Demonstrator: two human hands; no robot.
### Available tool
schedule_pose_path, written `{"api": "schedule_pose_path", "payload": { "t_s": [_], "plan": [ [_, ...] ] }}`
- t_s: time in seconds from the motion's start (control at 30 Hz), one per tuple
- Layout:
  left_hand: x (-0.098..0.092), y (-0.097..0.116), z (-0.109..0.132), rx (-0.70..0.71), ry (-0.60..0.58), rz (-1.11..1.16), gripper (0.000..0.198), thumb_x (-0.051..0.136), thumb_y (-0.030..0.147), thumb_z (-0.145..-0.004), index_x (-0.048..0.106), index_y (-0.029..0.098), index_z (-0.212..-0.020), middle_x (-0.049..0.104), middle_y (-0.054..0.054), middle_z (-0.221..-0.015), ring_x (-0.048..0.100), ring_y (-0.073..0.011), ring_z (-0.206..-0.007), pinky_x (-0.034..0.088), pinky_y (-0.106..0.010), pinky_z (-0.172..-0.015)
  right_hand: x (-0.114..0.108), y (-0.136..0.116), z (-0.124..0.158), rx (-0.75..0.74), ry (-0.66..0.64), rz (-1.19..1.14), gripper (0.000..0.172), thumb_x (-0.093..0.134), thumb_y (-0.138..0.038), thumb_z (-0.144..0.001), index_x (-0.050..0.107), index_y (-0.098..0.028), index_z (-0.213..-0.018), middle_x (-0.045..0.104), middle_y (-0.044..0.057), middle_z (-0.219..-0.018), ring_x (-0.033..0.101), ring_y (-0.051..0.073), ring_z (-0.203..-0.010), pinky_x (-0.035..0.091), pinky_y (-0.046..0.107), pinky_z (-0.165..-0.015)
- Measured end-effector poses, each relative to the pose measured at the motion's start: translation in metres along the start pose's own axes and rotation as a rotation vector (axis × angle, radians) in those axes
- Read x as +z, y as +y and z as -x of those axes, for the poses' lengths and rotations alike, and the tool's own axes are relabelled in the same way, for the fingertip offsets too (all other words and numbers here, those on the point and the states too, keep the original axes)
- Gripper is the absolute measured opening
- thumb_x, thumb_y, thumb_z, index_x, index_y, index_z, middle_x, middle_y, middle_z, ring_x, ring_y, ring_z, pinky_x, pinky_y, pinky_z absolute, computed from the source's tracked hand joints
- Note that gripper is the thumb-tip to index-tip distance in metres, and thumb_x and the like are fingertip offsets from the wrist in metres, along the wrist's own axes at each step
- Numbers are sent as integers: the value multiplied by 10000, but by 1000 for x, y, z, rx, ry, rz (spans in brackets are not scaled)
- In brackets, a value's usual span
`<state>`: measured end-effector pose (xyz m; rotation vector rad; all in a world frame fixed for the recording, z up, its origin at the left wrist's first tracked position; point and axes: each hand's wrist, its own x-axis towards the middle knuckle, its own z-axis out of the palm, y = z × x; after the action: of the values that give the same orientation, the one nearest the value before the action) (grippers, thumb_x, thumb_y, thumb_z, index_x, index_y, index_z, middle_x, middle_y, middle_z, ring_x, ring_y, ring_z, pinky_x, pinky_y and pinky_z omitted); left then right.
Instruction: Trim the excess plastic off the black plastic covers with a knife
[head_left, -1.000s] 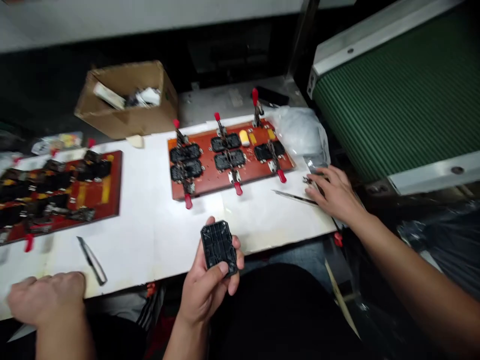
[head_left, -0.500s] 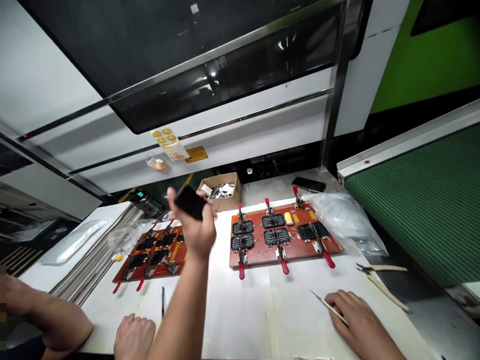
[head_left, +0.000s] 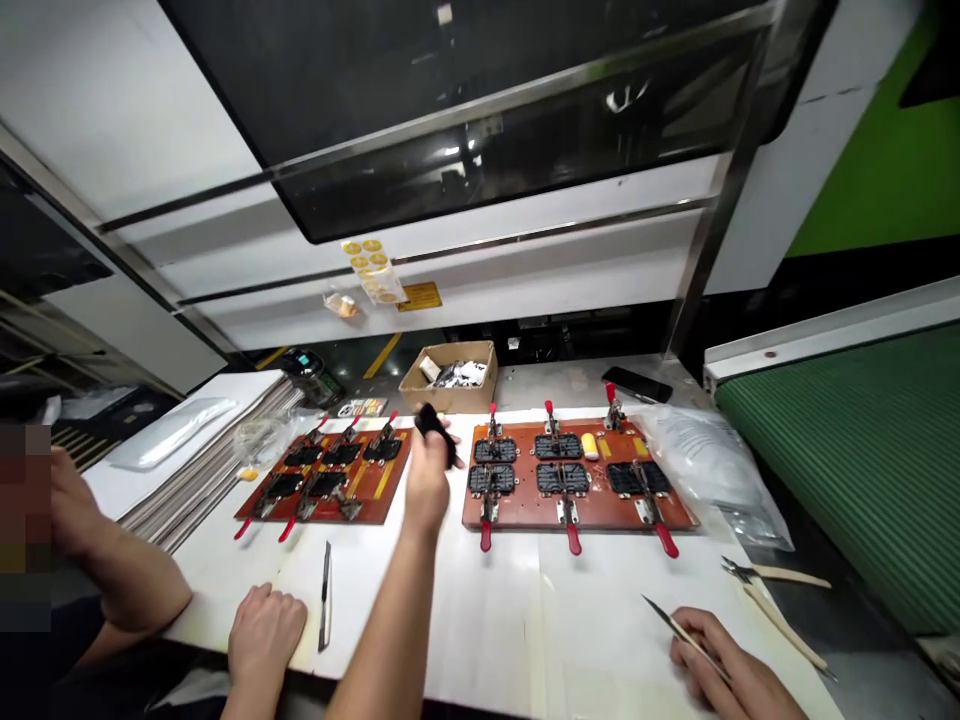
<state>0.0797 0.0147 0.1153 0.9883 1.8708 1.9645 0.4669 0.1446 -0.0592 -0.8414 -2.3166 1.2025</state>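
My left hand [head_left: 429, 492], raised between two reddish-brown fixture boards, grips a small flat black plastic part [head_left: 436, 434], seen nearly edge-on. On the right fixture board [head_left: 517, 518], several black ribbed plates [head_left: 562, 478] sit under metal toggle clamps with red handles [head_left: 574, 540]. My right hand [head_left: 720, 660] rests low on the table at the right, closed around a slim pointed tool with a pale handle [head_left: 691, 638]; its tip points up and left. A yellow piece [head_left: 590, 446] lies on the right board.
A co-worker's hand [head_left: 266, 630] rests beside a craft knife [head_left: 325, 595]. The left fixture board [head_left: 379, 490] holds similar plates. Behind stand a cardboard box [head_left: 450, 390], a phone [head_left: 637, 385] and a plastic bag [head_left: 705, 465]. Pale-handled nippers [head_left: 787, 577] lie at the right.
My left hand has turned, bringing the black part from a broad face to nearly edge-on. My view has shifted left, and the tool in my right hand is tilted more steeply.
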Motion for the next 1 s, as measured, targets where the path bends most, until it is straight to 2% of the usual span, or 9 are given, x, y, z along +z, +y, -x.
{"api": "schedule_pose_path", "payload": {
  "t_s": [0.07,0.1,0.17,0.2,0.27,0.37,0.53,0.77,1.0],
  "plan": [
    [19,-24,70,-149,-50,52,611,663,547,-992,441,250,-1477,629,-101,-1300,680,-191,-1048,597,-299,-843,-11,-21,4,9,-90,13,306,530,-444,-1062,675,-353,-1315,801,53,-1084,799,277,-975,687,349,-812],
    [28,-32,104,-244,-107,110,648,725,485,-965,426,284,-1504,602,-103,-1360,654,-218,-1175,596,-336,-946,-16,-35,5,-6,-136,37,336,532,-425,-1074,666,-355,-1374,778,66,-1201,775,278,-1080,671,369,-900],
    [44,-40,161,-415,-232,193,664,793,401,-922,456,330,-1491,564,-93,-1426,585,-258,-1322,554,-404,-1084,-23,-67,0,-65,-233,84,360,512,-379,-1100,648,-356,-1432,737,79,-1265,726,266,-1176,640,392,-969],
    [49,-40,182,-482,-293,213,641,812,378,-905,492,337,-1458,556,-88,-1444,565,-269,-1353,524,-424,-1127,-25,-82,-4,-110,-280,92,366,496,-347,-1111,635,-350,-1449,740,78,-1196,730,247,-1116,640,377,-925],
    [54,-38,206,-557,-393,212,609,839,357,-879,536,343,-1407,548,-80,-1472,571,-279,-1353,499,-434,-1144,-25,-107,-15,-241,-351,84,378,499,-288,-1116,615,-323,-1474,726,69,-1077,709,218,-993,610,354,-846],
    [50,-36,210,-579,-452,200,575,835,317,-882,549,361,-1379,558,-56,-1477,625,-252,-1278,517,-394,-1086,-21,-131,-26,-375,-421,90,396,544,-241,-1106,596,-285,-1496,707,62,-1040,653,193,-925,548,335,-803],
    [40,-32,199,-550,-453,155,563,800,195,-879,568,362,-1364,588,-23,-1449,653,-195,-1204,517,-319,-1059,-18,-147,-28,-438,-501,155,351,593,-243,-1095,638,-254,-1442,697,43,-1022,599,178,-908,497,327,-800],
    [43,-31,198,-499,-522,100,565,808,235,-888,571,312,-1395,603,-57,-1466,657,-219,-1225,514,-334,-1080,-16,-147,-24,-443,-472,206,309,597,-252,-1095,669,-205,-1392,681,38,-993,581,178,-889,475,333,-801],
    [50,-32,196,-486,-552,86,564,802,232,-893,567,297,-1402,591,-65,-1480,651,-208,-1226,522,-323,-1074,-19,-140,-21,-450,-460,201,293,590,-256,-1095,674,-189,-1368,686,47,-1004,611,189,-916,489,330,-822]
  ]
}}
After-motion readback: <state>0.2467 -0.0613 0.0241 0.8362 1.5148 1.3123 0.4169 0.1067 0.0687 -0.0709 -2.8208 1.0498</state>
